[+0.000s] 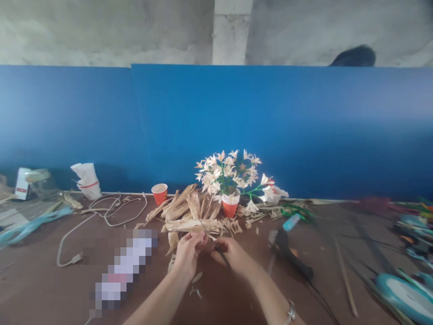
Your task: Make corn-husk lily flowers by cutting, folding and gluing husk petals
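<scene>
My left hand and my right hand meet over the brown table, fingers closed. Between them runs a thin dark wire, slanting up and away from the fingertips toward a pile of dry corn husks. The right hand pinches the wire's lower part; the left hand's fingers press together at it, possibly with a small husk piece. Just behind the husks stands an orange cup with pale husk flowers on green stems.
A second orange cup and white cables lie at the left. A black glue gun lies right of my hands, with a wooden stick and tape rolls beyond. A blue partition backs the table; someone's dark hair shows above it.
</scene>
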The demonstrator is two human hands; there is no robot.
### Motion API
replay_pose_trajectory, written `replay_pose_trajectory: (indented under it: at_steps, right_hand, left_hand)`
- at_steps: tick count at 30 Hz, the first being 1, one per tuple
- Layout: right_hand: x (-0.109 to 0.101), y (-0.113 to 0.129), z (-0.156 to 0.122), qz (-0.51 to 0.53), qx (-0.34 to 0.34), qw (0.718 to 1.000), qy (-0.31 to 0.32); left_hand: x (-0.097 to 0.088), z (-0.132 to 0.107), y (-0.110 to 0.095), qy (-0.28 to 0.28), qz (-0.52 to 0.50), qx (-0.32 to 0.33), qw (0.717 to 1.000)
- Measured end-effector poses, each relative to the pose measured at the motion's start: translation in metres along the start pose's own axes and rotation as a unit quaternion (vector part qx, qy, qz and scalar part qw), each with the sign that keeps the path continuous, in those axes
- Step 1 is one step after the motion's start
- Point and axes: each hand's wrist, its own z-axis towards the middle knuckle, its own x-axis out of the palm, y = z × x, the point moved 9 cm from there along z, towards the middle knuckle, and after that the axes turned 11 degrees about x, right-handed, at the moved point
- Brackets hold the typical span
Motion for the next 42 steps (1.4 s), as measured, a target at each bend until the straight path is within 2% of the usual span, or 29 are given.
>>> replay_pose_trajectory:
  at_steps: [13,21,24,27,29,36,42]
  right_hand:
    - [-0.004,-0.005,0.003,-0.03,-0.004,0.999,-0.017]
    - [-0.007,-0.011,0.005,0.004,0.011,1.0,-0.01]
    - [-0.02,-0.006,0.005,0.056,-0.001,0.997,-0.062]
    - [-0.038,0.002,0.003,0.094,-0.045,0.982,-0.158]
    - [-0.043,0.004,0.001,0.107,-0.072,0.971,-0.2]
    - [-0.043,0.002,0.001,0.115,-0.093,0.96,-0.236]
    - [-0.045,0.007,-0.003,0.078,-0.086,0.956,-0.268]
  left_hand:
    - [0.003,-0.004,-0.003,-0.009,-0.008,-0.004,1.0]
    - [-0.001,0.004,-0.01,-0.016,-0.019,0.01,1.0]
    - [-0.003,0.007,-0.01,-0.013,-0.03,0.012,0.999]
    - [-0.001,0.004,-0.003,0.0,-0.021,-0.019,1.0]
    - [0.003,0.001,0.003,0.02,-0.006,-0.042,0.999]
    - [0.004,0.001,0.008,0.031,0.021,-0.06,0.997]
    - [0.007,0.002,-0.003,0.048,0.023,0.007,0.999]
